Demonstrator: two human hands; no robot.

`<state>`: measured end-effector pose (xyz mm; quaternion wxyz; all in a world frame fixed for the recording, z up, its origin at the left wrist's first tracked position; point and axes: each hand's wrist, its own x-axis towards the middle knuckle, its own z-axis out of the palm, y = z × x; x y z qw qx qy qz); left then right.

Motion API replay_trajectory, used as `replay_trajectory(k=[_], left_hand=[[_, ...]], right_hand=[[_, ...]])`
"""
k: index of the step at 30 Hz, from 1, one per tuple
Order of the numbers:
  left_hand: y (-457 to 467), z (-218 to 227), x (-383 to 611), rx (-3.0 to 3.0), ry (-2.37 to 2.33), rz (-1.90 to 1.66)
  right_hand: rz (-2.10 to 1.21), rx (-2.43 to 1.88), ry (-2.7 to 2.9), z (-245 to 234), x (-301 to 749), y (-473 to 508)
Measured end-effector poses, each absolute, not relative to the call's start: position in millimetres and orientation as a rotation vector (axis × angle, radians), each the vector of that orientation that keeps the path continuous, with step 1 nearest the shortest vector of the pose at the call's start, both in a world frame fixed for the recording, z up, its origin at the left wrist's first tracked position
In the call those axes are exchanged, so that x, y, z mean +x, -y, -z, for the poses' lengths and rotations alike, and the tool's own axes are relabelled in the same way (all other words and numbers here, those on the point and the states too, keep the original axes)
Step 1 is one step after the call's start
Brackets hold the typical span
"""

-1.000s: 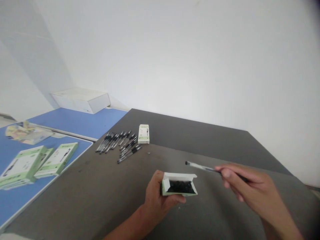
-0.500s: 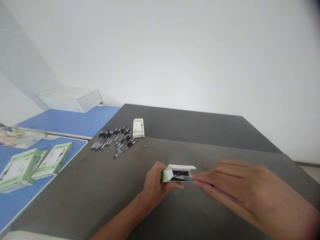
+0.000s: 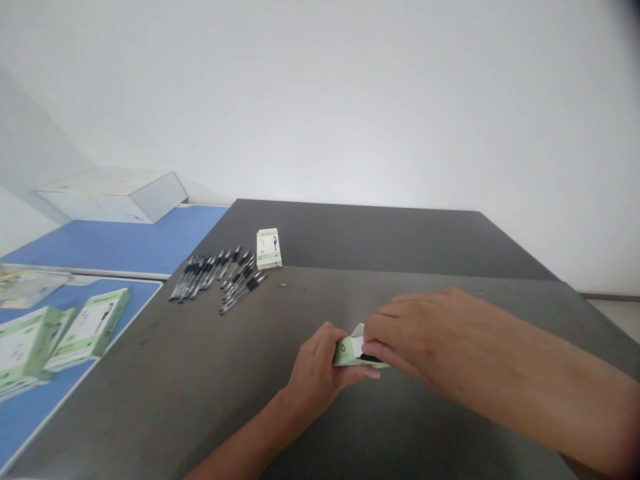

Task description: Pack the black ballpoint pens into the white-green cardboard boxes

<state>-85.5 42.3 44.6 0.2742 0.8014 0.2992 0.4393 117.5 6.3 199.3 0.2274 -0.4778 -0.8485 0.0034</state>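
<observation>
My left hand (image 3: 315, 370) grips a small green and white pen box (image 3: 349, 351) just above the dark grey table (image 3: 210, 373). Its open end faces right. My right hand (image 3: 407, 333) lies over that open end, fingers bent and pressed against the flap; something dark shows just under the fingertips. The pen I held a moment ago is out of sight, hidden by the hand or inside the box. Whether my right fingers still hold it is hidden.
Several loose black pens (image 3: 220, 277) lie in a row at the far left of the table, beside a closed green box (image 3: 268, 248). More green boxes (image 3: 85, 328) sit on a blue table (image 3: 130, 243) to the left, with a white carton (image 3: 113, 195) behind.
My right hand carried the pen from the air into the open box, then moved left over the opening. The left hand tilted the box flatter.
</observation>
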Motion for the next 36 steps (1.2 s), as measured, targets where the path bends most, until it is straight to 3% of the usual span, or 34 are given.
replay_trajectory(k=[4,9,14,22,36], left_hand=[[-36.4,-45.1,-86.5,1.960,-0.858,-1.056],[-36.0,-46.5,-85.6,1.760,-0.929,-1.029],[-36.0,-52.4,-84.9,1.623,-0.957,-1.109],[-39.4,-55.6,-88.7,1.707,-0.896,-1.284],[-42.5,-44.1,-88.3,1.784,-0.852,-1.387]], right_hand=[[0.055,-1.318,2.635,-186.3,106.4,-11.1],[-0.015,-1.470,2.545,-194.4,92.7,-11.9],[-0.139,-1.324,2.358,-210.7,105.8,-8.6],[-0.078,-0.990,2.289,-181.9,115.8,0.1],[0.035,-1.140,2.241,-166.8,99.0,7.9]])
